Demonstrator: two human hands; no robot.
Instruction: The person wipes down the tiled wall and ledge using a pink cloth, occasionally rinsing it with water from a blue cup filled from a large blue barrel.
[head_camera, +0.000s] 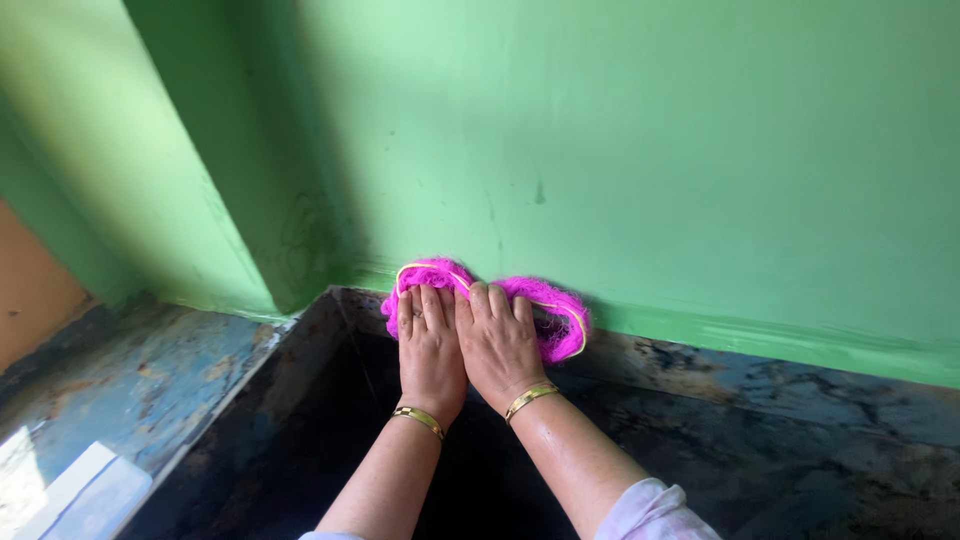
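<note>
Both my hands lie flat, side by side, on a fluffy bright pink cloth (555, 310) with a yellow edge, pressed down on the dark wet floor (700, 440) right at the foot of the green wall (620, 150). My left hand (430, 345) covers the cloth's left half, fingers together, a ring on one finger. My right hand (497, 340) covers the middle, and the cloth's right end sticks out past it. Each wrist carries a gold bangle. Most of the cloth is hidden under my palms.
The green wall forms a jutting corner (270, 230) at the left. A raised blue-grey worn ledge (130, 380) runs along the left side. A white flat object (85, 495) lies at the bottom left. A pale green skirting strip (800, 340) runs along the wall's base.
</note>
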